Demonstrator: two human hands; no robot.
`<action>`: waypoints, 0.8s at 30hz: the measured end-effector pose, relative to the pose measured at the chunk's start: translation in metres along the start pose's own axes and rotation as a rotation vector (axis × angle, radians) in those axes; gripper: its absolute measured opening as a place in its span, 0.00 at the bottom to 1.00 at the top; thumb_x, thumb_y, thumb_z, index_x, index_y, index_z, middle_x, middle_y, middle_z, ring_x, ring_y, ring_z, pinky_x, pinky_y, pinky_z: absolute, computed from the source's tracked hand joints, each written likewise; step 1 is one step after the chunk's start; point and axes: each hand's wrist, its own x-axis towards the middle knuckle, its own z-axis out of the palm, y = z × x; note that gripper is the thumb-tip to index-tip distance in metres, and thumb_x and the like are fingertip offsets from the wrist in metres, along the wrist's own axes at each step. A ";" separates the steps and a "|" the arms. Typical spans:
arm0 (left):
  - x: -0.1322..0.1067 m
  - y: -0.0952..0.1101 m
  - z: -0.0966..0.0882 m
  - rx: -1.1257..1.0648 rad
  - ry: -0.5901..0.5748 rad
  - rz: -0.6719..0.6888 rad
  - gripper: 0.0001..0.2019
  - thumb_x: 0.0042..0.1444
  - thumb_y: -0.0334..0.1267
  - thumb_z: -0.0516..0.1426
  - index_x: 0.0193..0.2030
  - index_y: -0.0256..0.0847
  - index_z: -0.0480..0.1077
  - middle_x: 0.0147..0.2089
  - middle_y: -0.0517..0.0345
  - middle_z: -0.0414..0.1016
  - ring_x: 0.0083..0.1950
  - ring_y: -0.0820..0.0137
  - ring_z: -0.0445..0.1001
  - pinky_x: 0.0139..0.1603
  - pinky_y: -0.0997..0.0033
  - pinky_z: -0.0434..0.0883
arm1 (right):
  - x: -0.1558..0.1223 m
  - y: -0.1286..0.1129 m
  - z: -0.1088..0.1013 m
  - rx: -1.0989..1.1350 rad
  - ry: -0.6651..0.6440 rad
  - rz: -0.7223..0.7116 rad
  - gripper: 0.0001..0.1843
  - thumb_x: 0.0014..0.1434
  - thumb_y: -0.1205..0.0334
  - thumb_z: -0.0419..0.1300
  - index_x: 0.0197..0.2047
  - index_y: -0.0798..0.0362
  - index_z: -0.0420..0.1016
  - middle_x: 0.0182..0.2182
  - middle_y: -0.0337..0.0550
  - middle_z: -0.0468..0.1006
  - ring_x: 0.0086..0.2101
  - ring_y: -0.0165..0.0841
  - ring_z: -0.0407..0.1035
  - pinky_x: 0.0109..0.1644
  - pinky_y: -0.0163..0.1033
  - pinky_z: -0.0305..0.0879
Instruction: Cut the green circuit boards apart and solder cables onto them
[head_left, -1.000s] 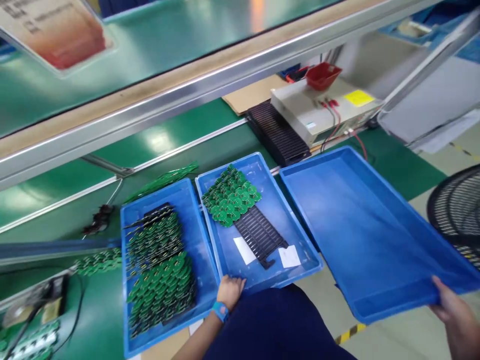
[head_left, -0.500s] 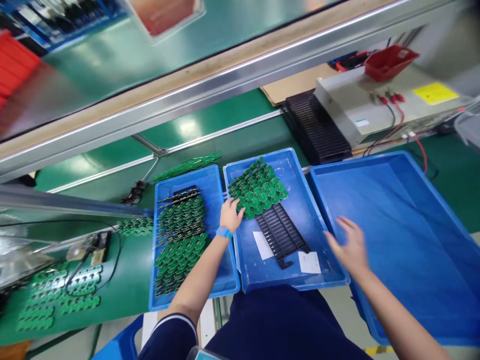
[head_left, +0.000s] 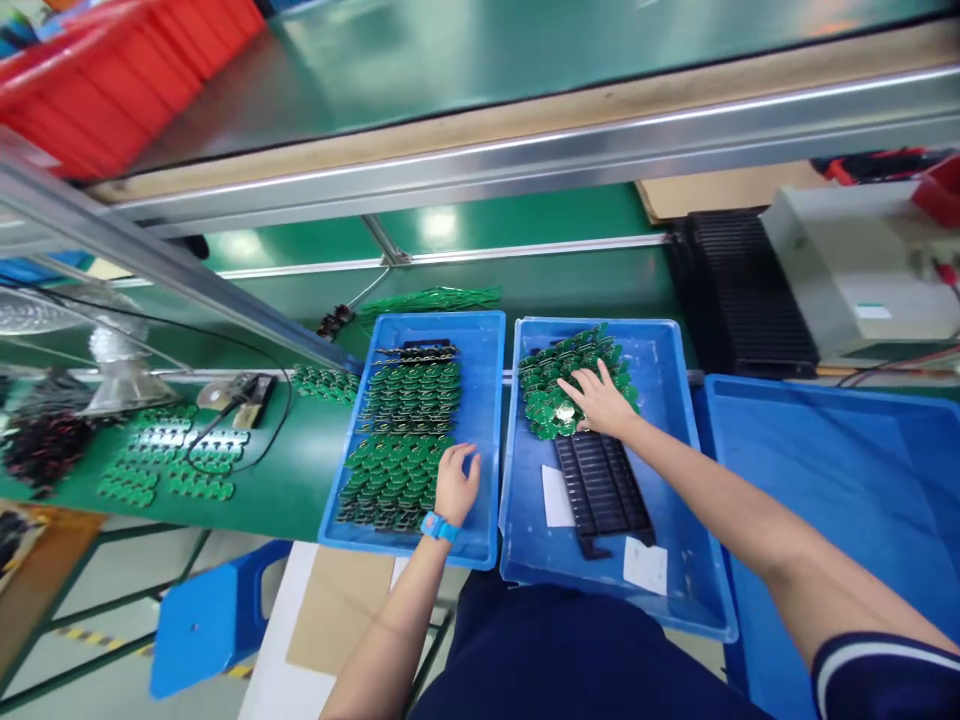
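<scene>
The right hand [head_left: 600, 400] lies open, fingers spread, on the near side of a heap of round green circuit boards [head_left: 546, 395] at the far end of a blue plastic tray [head_left: 675, 500], just above a black slotted rack [head_left: 600, 485]. The left hand [head_left: 456, 485], loosely curled and holding nothing, sits just beside packed rows of similar boards [head_left: 397, 470] in the neighbouring blue tray [head_left: 484, 420].

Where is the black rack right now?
In the head view, the black rack lies in the middle blue tray, below the green boards and right hand.
</scene>
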 end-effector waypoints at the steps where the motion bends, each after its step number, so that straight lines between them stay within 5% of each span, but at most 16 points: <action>1: 0.000 0.000 0.000 -0.014 -0.001 -0.014 0.09 0.58 0.36 0.52 0.43 0.38 0.69 0.44 0.49 0.70 0.49 0.64 0.69 0.53 0.55 0.68 | -0.001 0.000 -0.001 -0.011 -0.009 0.001 0.57 0.39 0.51 0.70 0.66 0.59 0.45 0.55 0.61 0.61 0.55 0.52 0.52 0.60 0.63 0.36; 7: 0.043 0.017 0.023 -0.110 -0.092 -0.009 0.09 0.58 0.36 0.52 0.44 0.40 0.69 0.44 0.50 0.71 0.48 0.66 0.70 0.53 0.59 0.69 | 0.007 0.000 -0.006 -0.034 -0.098 -0.020 0.42 0.42 0.53 0.68 0.57 0.59 0.59 0.46 0.56 0.66 0.44 0.45 0.60 0.48 0.47 0.56; 10: 0.068 0.029 0.048 -0.163 -0.220 0.032 0.16 0.53 0.37 0.58 0.49 0.40 0.66 0.46 0.51 0.71 0.45 0.68 0.73 0.50 0.63 0.71 | 0.007 -0.002 -0.010 -0.041 -0.147 -0.041 0.36 0.43 0.57 0.68 0.54 0.54 0.61 0.42 0.52 0.68 0.43 0.44 0.62 0.45 0.42 0.55; 14: 0.082 0.043 0.086 -0.193 -0.336 0.073 0.36 0.37 0.34 0.68 0.55 0.36 0.61 0.53 0.45 0.67 0.54 0.59 0.68 0.56 0.58 0.67 | 0.010 -0.002 -0.012 -0.043 -0.196 -0.051 0.31 0.46 0.60 0.66 0.53 0.52 0.61 0.40 0.50 0.69 0.40 0.41 0.64 0.43 0.41 0.55; 17: 0.086 0.047 0.104 -0.187 -0.320 0.032 0.32 0.41 0.29 0.65 0.54 0.33 0.60 0.51 0.41 0.68 0.54 0.55 0.68 0.55 0.52 0.66 | 0.017 0.002 -0.012 -0.037 -0.228 -0.071 0.25 0.50 0.62 0.62 0.51 0.53 0.62 0.39 0.49 0.69 0.35 0.36 0.66 0.38 0.37 0.56; 21: 0.096 0.051 0.107 -0.228 -0.280 0.027 0.20 0.47 0.26 0.60 0.48 0.35 0.64 0.43 0.46 0.71 0.50 0.58 0.69 0.51 0.53 0.68 | 0.022 0.010 -0.020 -0.044 -0.229 -0.074 0.19 0.54 0.66 0.56 0.50 0.54 0.63 0.38 0.48 0.69 0.35 0.36 0.66 0.34 0.36 0.55; 24: 0.098 0.059 0.092 -0.298 -0.242 0.071 0.20 0.49 0.30 0.61 0.50 0.38 0.63 0.46 0.49 0.70 0.51 0.62 0.68 0.53 0.57 0.67 | 0.017 0.016 -0.042 -0.054 -0.198 -0.057 0.18 0.56 0.65 0.53 0.51 0.54 0.62 0.39 0.50 0.69 0.37 0.37 0.67 0.35 0.37 0.56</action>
